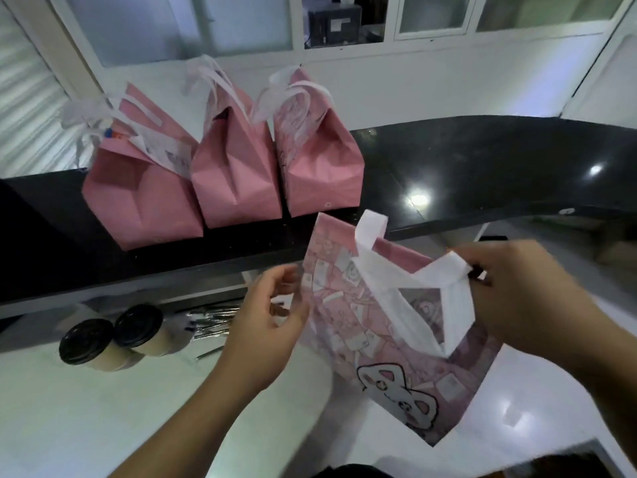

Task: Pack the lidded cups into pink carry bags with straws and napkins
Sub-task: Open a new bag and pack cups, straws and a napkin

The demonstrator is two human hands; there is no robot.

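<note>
A flat pink fabric carry bag printed with white cartoon bears [389, 326] hangs in the air above the white worktop [144, 401], tilted, its white strap handles up. The right hand [524, 301] pinches one white handle at the bag's top right corner. The left hand [272, 326] sits just beside the bag's left edge, fingers loosely curled; whether they touch the fabric cannot be told. No writing on the bag can be read.

Near the worktop's left edge stand two beige paper cups with black lids [113, 336], touching, with a heap of wrapped straws [210, 322] just right of them. Behind, on a raised glossy black ledge [482, 167], three filled pink carry bags [224, 160] stand in a row; the leftmost bears a white slip with illegible print. White walls and frosted windows lie beyond.
</note>
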